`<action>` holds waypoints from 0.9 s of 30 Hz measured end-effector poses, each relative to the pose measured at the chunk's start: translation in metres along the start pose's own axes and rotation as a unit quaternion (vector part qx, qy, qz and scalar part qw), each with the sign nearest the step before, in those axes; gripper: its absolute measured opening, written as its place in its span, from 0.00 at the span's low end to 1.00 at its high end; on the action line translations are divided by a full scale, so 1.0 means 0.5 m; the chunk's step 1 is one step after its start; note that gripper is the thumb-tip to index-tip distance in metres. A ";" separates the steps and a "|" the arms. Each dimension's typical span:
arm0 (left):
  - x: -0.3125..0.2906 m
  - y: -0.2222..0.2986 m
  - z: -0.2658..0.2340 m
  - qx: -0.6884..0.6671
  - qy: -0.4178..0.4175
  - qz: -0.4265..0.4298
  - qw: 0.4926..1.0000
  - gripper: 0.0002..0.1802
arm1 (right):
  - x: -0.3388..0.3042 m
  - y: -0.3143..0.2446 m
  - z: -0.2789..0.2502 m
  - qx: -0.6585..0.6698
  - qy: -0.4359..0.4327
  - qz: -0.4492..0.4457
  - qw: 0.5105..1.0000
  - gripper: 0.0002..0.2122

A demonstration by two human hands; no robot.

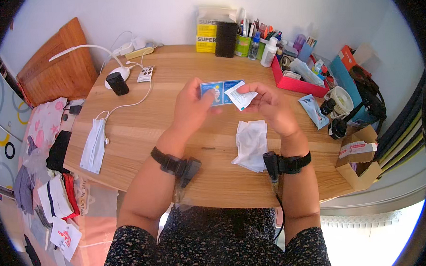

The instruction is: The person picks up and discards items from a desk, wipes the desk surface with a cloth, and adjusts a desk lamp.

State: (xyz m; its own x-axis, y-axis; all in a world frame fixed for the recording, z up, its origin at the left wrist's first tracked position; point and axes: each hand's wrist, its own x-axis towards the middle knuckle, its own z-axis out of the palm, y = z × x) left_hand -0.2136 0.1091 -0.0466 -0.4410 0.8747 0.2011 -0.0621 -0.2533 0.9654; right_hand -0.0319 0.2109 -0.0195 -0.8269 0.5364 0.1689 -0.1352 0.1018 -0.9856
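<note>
Over the middle of the desk, my left hand [194, 105] grips a flat blue printed card-like packet [212, 94] by its left part, thumb across its front. My right hand [269, 103] pinches a small white sachet [239, 97] between thumb and fingers. The sachet overlaps the right part of the blue packet. What lies behind the two is hidden. Below my right hand, a creased white tissue or cloth [250, 143] is spread on the wooden desk [171, 67]. Black bands with small devices are strapped round both my wrists.
At the left are a face mask [94, 145], a white desk lamp [117, 75], a black block-shaped object [117, 83] and cables. A red box [292, 83] of small items, a pale blue packet [313, 111] and an open cardboard box [358, 156] line the right. Pen holders [242, 45] stand behind.
</note>
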 end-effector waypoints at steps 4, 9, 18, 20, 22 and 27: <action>0.000 0.002 0.000 0.007 -0.001 0.003 1.000 0.05 | 0.002 0.006 0.009 -0.005 0.044 -0.027 0.999 0.11; 0.000 0.006 0.005 0.010 -0.003 0.000 1.000 0.05 | 0.001 0.006 0.004 -0.083 0.160 -0.054 0.982 0.08; -0.001 0.007 0.005 0.023 -0.008 -0.008 1.000 0.04 | 0.010 0.023 -0.010 -0.096 0.169 -0.017 0.981 0.10; 0.000 0.005 0.003 0.021 -0.008 -0.011 1.000 0.04 | 0.010 0.022 -0.012 -0.098 0.161 -0.018 0.982 0.09; -0.001 0.007 0.004 0.027 -0.005 -0.017 0.999 0.04 | 0.007 0.013 -0.005 -0.099 0.154 -0.020 0.983 0.09; -0.001 0.002 0.001 0.025 -0.007 -0.011 1.000 0.04 | 0.000 -0.017 0.014 -0.064 0.172 0.037 0.982 0.06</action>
State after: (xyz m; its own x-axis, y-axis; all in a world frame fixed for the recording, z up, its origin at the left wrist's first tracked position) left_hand -0.2132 0.1088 -0.0458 -0.4275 0.8854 0.1825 -0.0270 -0.2143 0.9764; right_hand -0.0343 0.2041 -0.0114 -0.5962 0.7949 0.1125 0.0055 0.1442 -0.9895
